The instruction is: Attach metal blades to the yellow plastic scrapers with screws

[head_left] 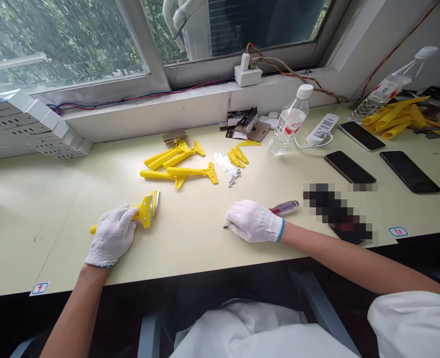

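Note:
At the left of the table, my left hand (pixel 111 234), in a white knit glove, is closed around a yellow scraper (pixel 145 213) with a metal blade edge. A second scraper head (pixel 156 199) shows just behind it; whether my hand grips that one too is unclear. My gloved right hand (pixel 254 222) rests low over the table, closed on a screwdriver (pixel 287 207). Its clear and red handle sticks out behind the hand, and a dark tip peeks out in front. Beyond my hands lie several yellow scraper handles (pixel 190 171), white blades (pixel 223 162), small yellow plates (pixel 238 156) and a pile of screws (pixel 234 178).
A water bottle (pixel 290 122) and a power strip (pixel 321 130) stand toward the back right. Several phones (pixel 350 167) lie on the right, with more yellow handles (pixel 400 117) beyond. Black packaging cards (pixel 244 123) lean by the wall. White boxes (pixel 37 127) occupy the back left.

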The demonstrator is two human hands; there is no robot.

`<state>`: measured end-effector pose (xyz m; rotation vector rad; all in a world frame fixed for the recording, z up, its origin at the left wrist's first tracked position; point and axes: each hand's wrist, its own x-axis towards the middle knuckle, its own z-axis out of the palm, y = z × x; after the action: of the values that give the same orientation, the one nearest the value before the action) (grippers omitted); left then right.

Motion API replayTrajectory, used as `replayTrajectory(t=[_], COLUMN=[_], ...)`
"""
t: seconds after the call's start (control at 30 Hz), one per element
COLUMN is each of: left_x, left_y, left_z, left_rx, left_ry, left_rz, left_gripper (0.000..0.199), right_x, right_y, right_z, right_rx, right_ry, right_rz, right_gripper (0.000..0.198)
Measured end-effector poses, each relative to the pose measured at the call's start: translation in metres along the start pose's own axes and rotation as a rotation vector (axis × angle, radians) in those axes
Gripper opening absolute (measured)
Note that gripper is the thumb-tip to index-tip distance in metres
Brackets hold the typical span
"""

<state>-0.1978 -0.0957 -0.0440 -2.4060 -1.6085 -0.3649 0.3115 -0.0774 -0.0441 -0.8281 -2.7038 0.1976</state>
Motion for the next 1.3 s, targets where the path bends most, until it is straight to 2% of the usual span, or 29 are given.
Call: replayTrajectory(t=[0.1,0.2,0.33,0.43,0.57,0.77,0.83,0.9,1.03,1.13,1.23,1.3], left_x=[0.008,0.021,0.039,0.052,0.074,0.103,0.108,0.113,0.131,0.156,0.185,0.203], left_y=[0.000,0.016,0.045,0.058,0.058,0.060,0.066,0.076,0.103,0.130,0.159,0.174], left_z=[0.000,-0.004,-0.007,-0.003,0.009,0.018,0.015,0.012,0.008,0.014,0.028,0.039], left_rx=[0.046,0.114,0.214,0.300,0.313,0.210,0.196,0.161,0.037,-0.036,-0.005,0.007], left_ry=[-0.070,-0.099,-0.164,-0.211,-0.189,-0.142,-0.103,-0.031,0.076,0.033,-0.025,-0.064], left_rz=[-0.104,-0.226,-0.367,-0.490,-0.667,-0.759,-0.741,-0.651,-0.288,-0.044,0.037,0.043], left_gripper=[0.039,0.042,0.051,0.056,0.057,0.062,0.065,0.066,0.063,0.054,0.047,0.045], right_x=[0.013,0.022,0.032,0.038,0.043,0.045,0.046,0.046,0.046,0.044,0.041,0.039], right_y=[0.016,0.034,0.057,0.071,0.080,0.080,0.079,0.079,0.079,0.079,0.080,0.083], right_z=[-0.003,-0.005,-0.005,-0.003,-0.001,0.000,-0.001,-0.003,-0.004,-0.003,-0.002,-0.002], right_rx=[0.039,0.063,0.060,0.000,-0.065,-0.077,-0.075,-0.067,-0.061,-0.048,-0.008,0.051], right_ry=[-0.041,-0.077,-0.088,-0.085,-0.065,-0.073,-0.081,-0.091,-0.084,-0.049,0.036,0.147], right_rz=[-0.044,-0.044,0.017,0.105,0.242,0.297,0.302,0.301,0.298,0.281,0.270,0.309], right_gripper=[0.028,0.036,0.036,0.035,0.038,0.038,0.038,0.038,0.037,0.037,0.036,0.035])
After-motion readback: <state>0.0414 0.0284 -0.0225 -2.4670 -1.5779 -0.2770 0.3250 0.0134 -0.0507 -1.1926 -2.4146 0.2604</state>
